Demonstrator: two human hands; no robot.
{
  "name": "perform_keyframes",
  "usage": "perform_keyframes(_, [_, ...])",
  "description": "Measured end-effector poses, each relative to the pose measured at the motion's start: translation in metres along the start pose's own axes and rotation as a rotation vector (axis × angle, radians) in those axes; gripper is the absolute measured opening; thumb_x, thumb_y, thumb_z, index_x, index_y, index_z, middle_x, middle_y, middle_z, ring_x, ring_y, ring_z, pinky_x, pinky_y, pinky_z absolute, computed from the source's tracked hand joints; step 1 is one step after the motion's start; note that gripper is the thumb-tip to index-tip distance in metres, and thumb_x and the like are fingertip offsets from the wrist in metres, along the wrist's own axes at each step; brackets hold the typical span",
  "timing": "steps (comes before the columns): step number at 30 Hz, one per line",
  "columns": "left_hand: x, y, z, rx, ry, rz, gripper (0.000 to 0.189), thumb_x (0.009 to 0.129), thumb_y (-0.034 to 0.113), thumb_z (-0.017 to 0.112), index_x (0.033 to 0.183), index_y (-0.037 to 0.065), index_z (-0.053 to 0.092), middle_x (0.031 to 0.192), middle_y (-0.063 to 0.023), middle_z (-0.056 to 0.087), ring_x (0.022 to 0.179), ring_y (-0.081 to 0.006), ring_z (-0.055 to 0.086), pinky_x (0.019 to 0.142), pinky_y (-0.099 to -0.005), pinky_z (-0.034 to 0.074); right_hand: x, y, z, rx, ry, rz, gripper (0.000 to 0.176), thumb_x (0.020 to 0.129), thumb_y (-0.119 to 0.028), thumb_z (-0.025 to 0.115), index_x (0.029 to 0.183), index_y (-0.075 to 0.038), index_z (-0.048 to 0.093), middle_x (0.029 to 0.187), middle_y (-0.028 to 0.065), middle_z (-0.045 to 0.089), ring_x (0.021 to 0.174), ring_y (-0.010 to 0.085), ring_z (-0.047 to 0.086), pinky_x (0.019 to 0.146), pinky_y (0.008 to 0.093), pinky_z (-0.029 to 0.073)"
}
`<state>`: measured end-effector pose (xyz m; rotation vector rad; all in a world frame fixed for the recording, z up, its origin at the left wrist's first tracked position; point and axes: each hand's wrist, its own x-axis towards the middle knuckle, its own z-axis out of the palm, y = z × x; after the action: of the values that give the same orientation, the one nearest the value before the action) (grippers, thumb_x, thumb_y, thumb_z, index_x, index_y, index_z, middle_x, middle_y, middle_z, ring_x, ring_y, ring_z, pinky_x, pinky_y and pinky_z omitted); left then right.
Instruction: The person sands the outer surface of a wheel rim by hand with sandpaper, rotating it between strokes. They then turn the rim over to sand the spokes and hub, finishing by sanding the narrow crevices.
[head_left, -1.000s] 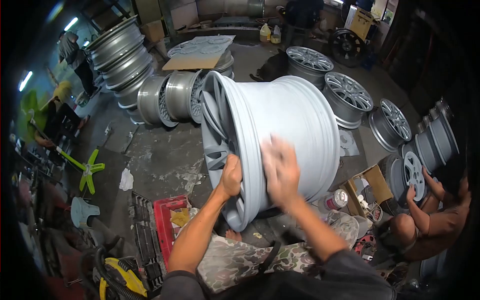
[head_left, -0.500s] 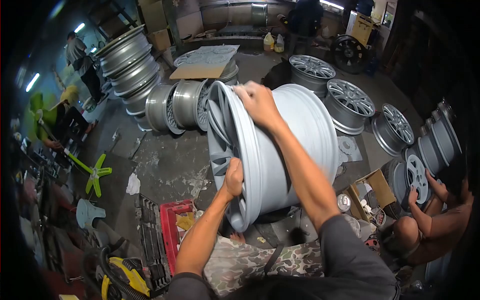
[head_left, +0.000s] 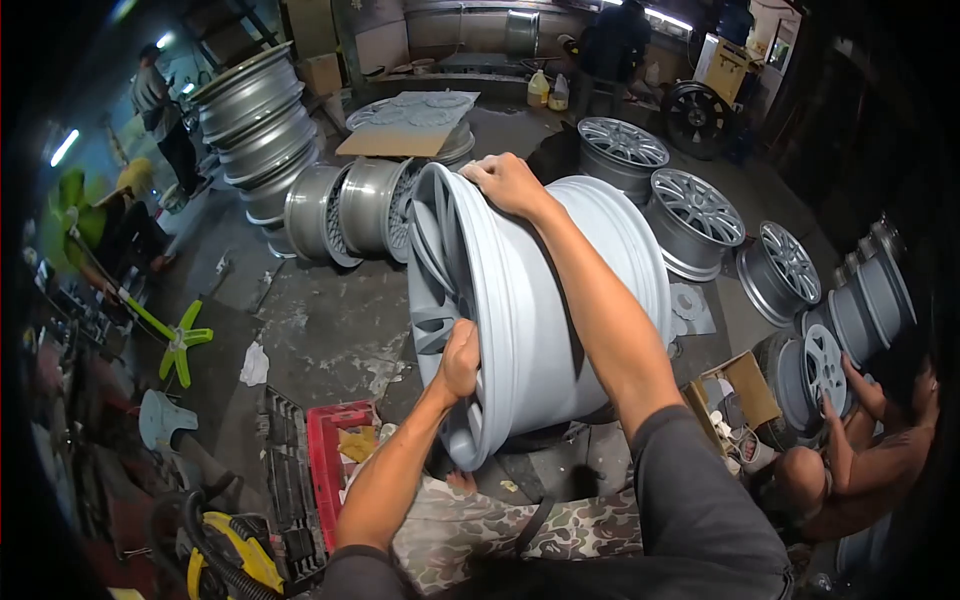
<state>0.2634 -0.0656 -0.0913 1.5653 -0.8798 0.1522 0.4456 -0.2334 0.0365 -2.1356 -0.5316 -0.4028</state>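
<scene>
A large light-grey wheel rim (head_left: 580, 290) stands on edge in front of me, its spoked face turned left. My left hand (head_left: 460, 358) is closed around a spoke near the middle of that face. At the top, my right hand (head_left: 507, 184) presses curled fingers against the outer lip of the rim. Whether a small thing lies under those fingertips is hidden. Camouflage cloth (head_left: 450, 535) covers my lap just below the wheel.
Grey wheels (head_left: 697, 212) stand at right, and a tall wheel stack (head_left: 262, 135) rises at back left. A red crate (head_left: 322, 460) and a cardboard box (head_left: 750, 390) flank me. At right a seated person (head_left: 875, 455) holds another wheel. A green fan (head_left: 183, 340) stands left.
My right hand has shifted slightly along the top lip and is less blurred now. My left hand keeps its grip on the spoke. The view has turned a little.
</scene>
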Motion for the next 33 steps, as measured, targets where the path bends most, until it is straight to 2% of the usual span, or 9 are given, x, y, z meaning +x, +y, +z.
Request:
perform_keyframes(2, [-0.003,-0.017,0.003,0.375,0.132,0.289,0.021,0.094,0.008,0.051,0.093,-0.008,0.064,0.078,-0.0166,0.067,0.067,-0.0297,0.063,0.062,-0.039,0.048,0.006,-0.002,0.007,0.014,0.018,0.011,0.031,0.096,-0.027,0.061,0.092,0.0,0.075,0.093,0.0269,0.07,0.087,0.0404,0.07,0.08,0.0457,0.052])
perform_keyframes(5, [-0.003,-0.007,0.0,0.035,0.048,-0.009,0.013,0.089,0.003,0.058,0.094,-0.007,0.065,0.081,-0.0172,0.067,0.068,-0.0315,0.063,0.062,-0.04,0.049,-0.039,-0.029,0.001,0.069,0.169,-0.18,0.031,0.096,-0.026,0.063,0.098,0.002,0.075,0.098,0.0232,0.071,0.092,0.0382,0.069,0.082,0.0425,0.052])
perform_keyframes(10, [-0.006,0.0,0.005,0.196,0.096,0.187,0.017,0.083,0.001,0.066,0.098,-0.007,0.067,0.088,-0.0189,0.069,0.069,-0.0364,0.062,0.066,-0.0416,0.05,-0.219,-0.101,-0.002,-0.211,0.336,-0.367,0.027,0.086,-0.002,0.072,0.113,0.0,0.077,0.117,0.0149,0.072,0.105,0.0332,0.066,0.095,0.0411,0.053])
perform_keyframes(16, [0.001,0.001,-0.005,-0.254,-0.039,-0.18,0.013,0.085,0.0,0.063,0.095,-0.009,0.066,0.077,-0.0167,0.069,0.067,-0.0309,0.066,0.063,-0.0389,0.05,-0.11,-0.072,-0.012,-0.226,0.252,-0.353,0.025,0.097,-0.016,0.065,0.112,0.0,0.076,0.101,0.016,0.069,0.1,0.033,0.061,0.088,0.0408,0.05])
perform_keyframes(21, [0.007,0.013,0.002,0.119,0.045,0.203,0.015,0.088,-0.001,0.058,0.099,-0.01,0.063,0.074,-0.0144,0.068,0.061,-0.0285,0.064,0.059,-0.0379,0.049,-0.004,-0.019,0.011,-0.029,0.035,-0.13,0.028,0.1,-0.024,0.059,0.111,-0.006,0.077,0.103,0.0198,0.073,0.091,0.0333,0.069,0.083,0.0368,0.052])
perform_keyframes(26, [-0.009,-0.02,-0.001,0.209,-0.013,0.104,0.016,0.088,0.0,0.059,0.101,-0.008,0.065,0.086,-0.0166,0.069,0.075,-0.0335,0.066,0.07,-0.0411,0.051,-0.163,-0.108,0.014,0.017,0.411,-0.191,0.024,0.1,-0.009,0.06,0.116,0.004,0.073,0.111,0.021,0.071,0.102,0.034,0.07,0.091,0.0382,0.053])
perform_keyframes(27, [0.003,0.005,0.013,0.104,0.199,0.095,0.037,0.096,0.016,0.043,0.07,-0.005,0.059,0.055,-0.0155,0.054,0.048,-0.0245,0.048,0.052,-0.0436,0.035,-0.207,-0.115,0.027,0.006,0.471,-0.196,0.023,0.095,-0.001,0.064,0.114,0.006,0.074,0.117,0.0228,0.07,0.111,0.0366,0.068,0.1,0.0402,0.052])
perform_keyframes(31, [-0.004,-0.013,0.011,0.31,0.23,0.449,0.014,0.08,0.013,0.061,0.079,0.0,0.059,0.072,-0.0165,0.052,0.066,-0.0332,0.049,0.063,-0.0466,0.036,-0.251,-0.112,0.02,-0.153,0.331,-0.428,0.026,0.089,0.002,0.069,0.113,0.006,0.075,0.12,0.0226,0.071,0.114,0.0368,0.069,0.102,0.0421,0.054])
perform_keyframes(33, [-0.011,-0.013,0.008,0.227,0.141,0.14,0.014,0.084,0.009,0.061,0.092,-0.003,0.064,0.084,-0.0175,0.061,0.079,-0.0351,0.058,0.073,-0.0458,0.043,-0.206,-0.108,0.012,-0.19,0.36,-0.426,0.024,0.09,0.0,0.069,0.113,0.004,0.075,0.115,0.0205,0.074,0.105,0.0338,0.073,0.095,0.0381,0.057])
